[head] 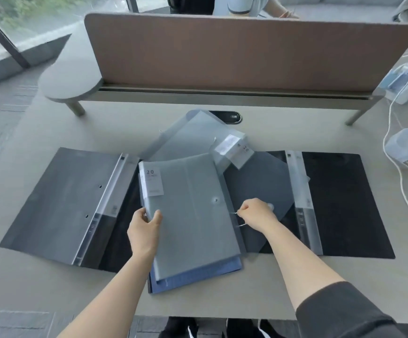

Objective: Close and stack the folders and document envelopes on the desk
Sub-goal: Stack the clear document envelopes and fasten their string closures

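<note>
Centre frame: my left hand grips grey envelope edge, right hand fingers curled, pinching its string.

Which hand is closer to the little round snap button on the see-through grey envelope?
The right hand. It pinches a thin white elastic loop just right of the snap button. The left hand grips the translucent grey envelope at its far left edge.

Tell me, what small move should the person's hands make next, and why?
Probably fold the flap over and press its snap shut. The right hand pinches the flap's edge, it lies open to the right, and the left hand steadies the grey envelope atop the blue folder.
</note>
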A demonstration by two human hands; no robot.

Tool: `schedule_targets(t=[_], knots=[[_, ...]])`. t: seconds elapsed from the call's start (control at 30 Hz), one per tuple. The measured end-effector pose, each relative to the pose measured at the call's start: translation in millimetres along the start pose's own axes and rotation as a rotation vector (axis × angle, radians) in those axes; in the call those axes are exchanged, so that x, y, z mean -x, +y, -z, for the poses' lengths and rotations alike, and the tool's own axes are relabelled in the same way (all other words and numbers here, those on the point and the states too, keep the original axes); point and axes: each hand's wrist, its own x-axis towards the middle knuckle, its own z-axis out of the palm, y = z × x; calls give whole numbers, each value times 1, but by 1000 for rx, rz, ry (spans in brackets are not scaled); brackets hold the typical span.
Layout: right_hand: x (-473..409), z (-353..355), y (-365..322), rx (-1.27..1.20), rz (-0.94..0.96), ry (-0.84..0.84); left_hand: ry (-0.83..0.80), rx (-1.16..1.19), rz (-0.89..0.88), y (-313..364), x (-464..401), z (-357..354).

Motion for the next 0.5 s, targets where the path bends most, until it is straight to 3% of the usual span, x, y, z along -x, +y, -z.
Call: schedule_targets(t=[0.1, 0.23, 0.33, 0.43, 0.5], knots=[[-1, -1, -1, -29, -10, -6, 73, -210, -109, 7, 6, -2], [-2, 4, -9, -106, -35, 5, 62, -491, -442, 17, 11, -12], [-5, 16, -18, -141, -52, 2, -89, -650, -662, 27, 12, -29], [-10, 23, -28, -176, -78, -1, -337, -790, -733, 39, 14, -46], [-13, 22, -38, -162, -94, 13, -412, -850, -781, 41, 10, -55]])
